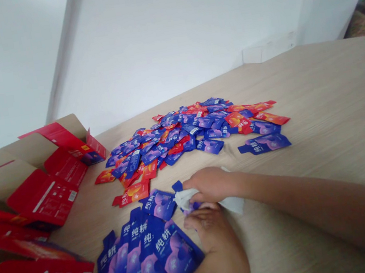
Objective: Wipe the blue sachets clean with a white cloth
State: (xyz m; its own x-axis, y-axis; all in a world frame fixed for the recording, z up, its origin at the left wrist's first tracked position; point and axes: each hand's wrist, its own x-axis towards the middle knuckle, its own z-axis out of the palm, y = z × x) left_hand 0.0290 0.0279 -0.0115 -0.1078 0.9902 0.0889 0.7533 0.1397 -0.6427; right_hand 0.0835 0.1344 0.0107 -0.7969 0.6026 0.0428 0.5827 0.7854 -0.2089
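Head view: the right hand (212, 184) is clutching a white wipe (185, 197) in its grip over a blue packet (189, 208) — mostly hidden between both hands, its long axis unreadable. The left hand (210, 231) is curling at that packet on the tabletop (320, 98) — whether its grip is clamping it, I cannot tell.

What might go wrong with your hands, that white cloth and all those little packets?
1. The left forearm rests beside the fanned row of blue pouches; a shift might knock them out of line.
2. The white cloth in the right hand covers much of the blue pouch that the left hand grips, so it might slip loose.
3. The loose pile mixes red and blue pouches, so colours may get muddled.
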